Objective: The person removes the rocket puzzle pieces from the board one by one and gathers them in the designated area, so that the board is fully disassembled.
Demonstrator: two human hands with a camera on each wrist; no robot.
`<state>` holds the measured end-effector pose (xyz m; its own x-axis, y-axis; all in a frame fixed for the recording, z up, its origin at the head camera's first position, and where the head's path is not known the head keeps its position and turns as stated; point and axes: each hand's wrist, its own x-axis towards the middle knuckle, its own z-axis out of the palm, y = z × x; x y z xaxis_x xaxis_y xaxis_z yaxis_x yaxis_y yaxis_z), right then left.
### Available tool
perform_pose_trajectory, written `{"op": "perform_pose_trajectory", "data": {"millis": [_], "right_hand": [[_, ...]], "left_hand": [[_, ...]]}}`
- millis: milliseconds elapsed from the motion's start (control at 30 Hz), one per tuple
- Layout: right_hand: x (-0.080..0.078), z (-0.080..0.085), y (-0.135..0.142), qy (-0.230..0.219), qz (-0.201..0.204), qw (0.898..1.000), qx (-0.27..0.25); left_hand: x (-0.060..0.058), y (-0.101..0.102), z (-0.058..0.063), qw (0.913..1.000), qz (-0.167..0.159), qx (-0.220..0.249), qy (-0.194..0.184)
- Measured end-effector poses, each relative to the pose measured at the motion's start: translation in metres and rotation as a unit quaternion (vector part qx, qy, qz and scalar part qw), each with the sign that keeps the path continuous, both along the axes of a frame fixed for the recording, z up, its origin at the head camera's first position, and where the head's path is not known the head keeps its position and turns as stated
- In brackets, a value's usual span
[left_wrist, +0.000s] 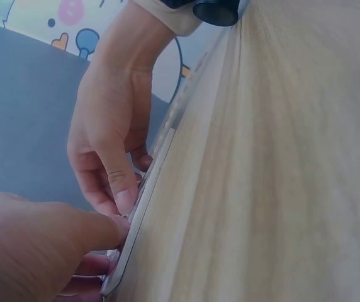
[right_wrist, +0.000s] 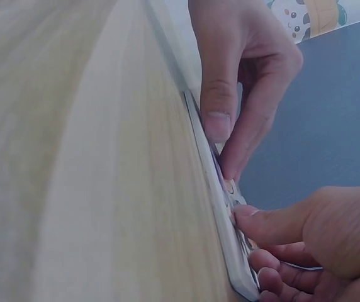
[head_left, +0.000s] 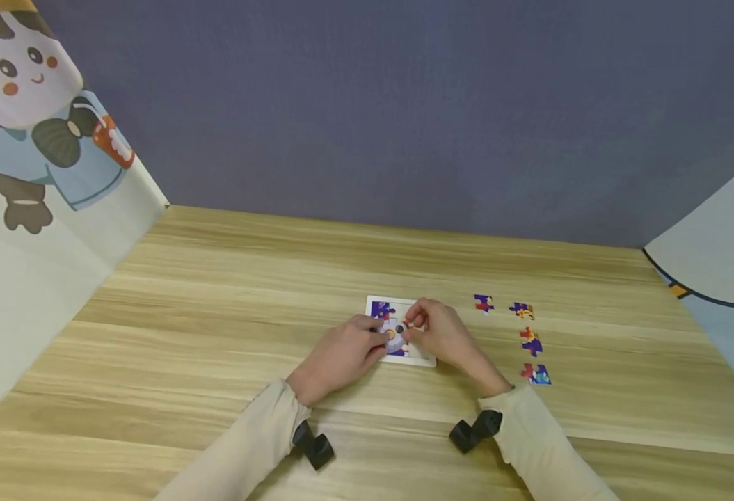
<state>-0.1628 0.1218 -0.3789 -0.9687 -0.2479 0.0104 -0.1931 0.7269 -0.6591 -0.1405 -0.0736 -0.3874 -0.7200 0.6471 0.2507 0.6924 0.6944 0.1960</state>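
A white-rimmed puzzle tray lies on the table with joined jigsaw pieces in its left part, purple and pale in colour. My left hand rests on these pieces, its extended thumb and fingertips pressing near the tray's left side. From the right, my right hand pinches a pale jigsaw piece with a dark round spot between thumb and fingers, low over the tray. Both wrist views show the fingertips right at the tray's surface; the right hand's fingers curl at its edge.
Several loose jigsaw pieces lie to the right of the tray: a red and purple piece, a yellow and purple piece, an orange one and a blue one. A dark wall panel stands behind the wooden table.
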Motion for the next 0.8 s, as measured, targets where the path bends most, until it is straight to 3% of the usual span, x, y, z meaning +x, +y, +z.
{"op": "perform_pose_trajectory", "data": {"millis": [800], "right_hand": [[0.0022,-0.0001,-0.0005,0.021,0.000,1.000,-0.023]], "left_hand": [[-0.0011,0.0008,0.0020,0.9997,-0.019,0.002,0.013]]}}
